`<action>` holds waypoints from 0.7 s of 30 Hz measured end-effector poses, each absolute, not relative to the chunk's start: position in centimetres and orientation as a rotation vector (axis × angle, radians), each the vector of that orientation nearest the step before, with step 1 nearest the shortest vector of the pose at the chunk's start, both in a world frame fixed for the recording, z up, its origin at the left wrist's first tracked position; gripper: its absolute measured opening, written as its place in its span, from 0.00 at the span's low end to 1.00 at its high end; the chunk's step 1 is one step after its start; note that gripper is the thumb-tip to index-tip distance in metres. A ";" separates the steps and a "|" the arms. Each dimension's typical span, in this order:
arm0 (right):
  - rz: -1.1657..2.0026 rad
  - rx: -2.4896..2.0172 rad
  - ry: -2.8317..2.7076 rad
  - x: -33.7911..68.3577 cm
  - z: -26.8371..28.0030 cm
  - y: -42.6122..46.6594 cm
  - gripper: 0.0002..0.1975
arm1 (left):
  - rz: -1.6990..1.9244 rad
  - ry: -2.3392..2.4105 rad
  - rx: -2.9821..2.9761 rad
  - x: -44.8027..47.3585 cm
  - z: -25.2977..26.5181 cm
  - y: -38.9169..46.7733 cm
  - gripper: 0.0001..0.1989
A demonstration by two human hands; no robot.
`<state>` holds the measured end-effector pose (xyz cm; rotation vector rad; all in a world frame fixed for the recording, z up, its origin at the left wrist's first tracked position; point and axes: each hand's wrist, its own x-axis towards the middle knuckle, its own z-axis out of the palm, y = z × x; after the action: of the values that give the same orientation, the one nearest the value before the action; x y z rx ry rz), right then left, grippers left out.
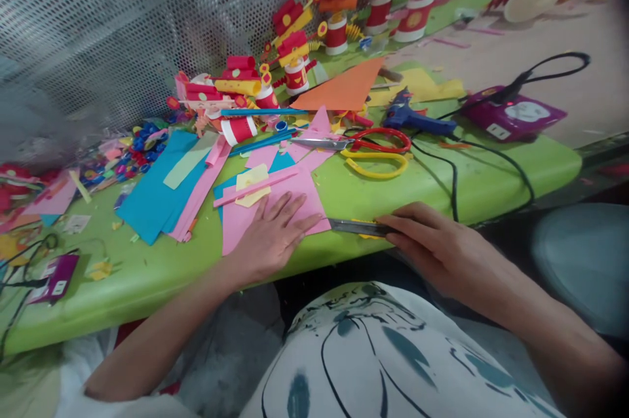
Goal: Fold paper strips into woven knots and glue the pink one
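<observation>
My left hand lies flat with its fingers stretched out on a sheet of pink paper. A thin pink strip and a pale yellow paper piece are on the same sheet, above my fingers. At the table's front edge my right hand pinches the end of a narrow grey metal strip, perhaps a steel ruler. Its other end meets the pink sheet's corner. Something yellow shows beside the strip; I cannot make out what. Scissors with red and yellow handles lie spread beyond my hands.
Behind the pink sheet are blue paper, orange paper and several cup-based paper figures. A blue glue gun and a purple power socket with black cables sit to the right. Another purple socket is at left.
</observation>
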<state>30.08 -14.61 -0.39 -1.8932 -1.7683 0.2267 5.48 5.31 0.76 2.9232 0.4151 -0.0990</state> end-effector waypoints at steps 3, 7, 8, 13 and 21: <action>0.155 -1.921 -1.750 30.3 -0.4 -15.0 0.16 | -0.095 0.400 2.931 6.4 0.7 5.2 0.26; 0.201 -1.913 -1.740 30.5 -0.3 -15.4 0.16 | -0.098 0.431 2.939 6.9 0.5 5.1 0.25; 0.220 -1.908 -1.740 30.4 -0.2 -15.5 0.16 | -0.093 0.434 2.938 6.9 0.5 5.1 0.25; 0.213 -1.896 -1.745 29.8 -0.2 -15.4 0.15 | -0.062 0.431 2.921 6.7 0.3 5.1 0.25; 0.158 -1.940 -1.704 28.2 -0.1 -15.8 0.15 | -0.027 0.451 2.867 6.7 0.1 5.2 0.27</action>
<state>28.24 -15.80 -0.15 -1.9403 -1.7041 0.1577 6.68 5.24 0.11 2.8674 0.4512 -0.0274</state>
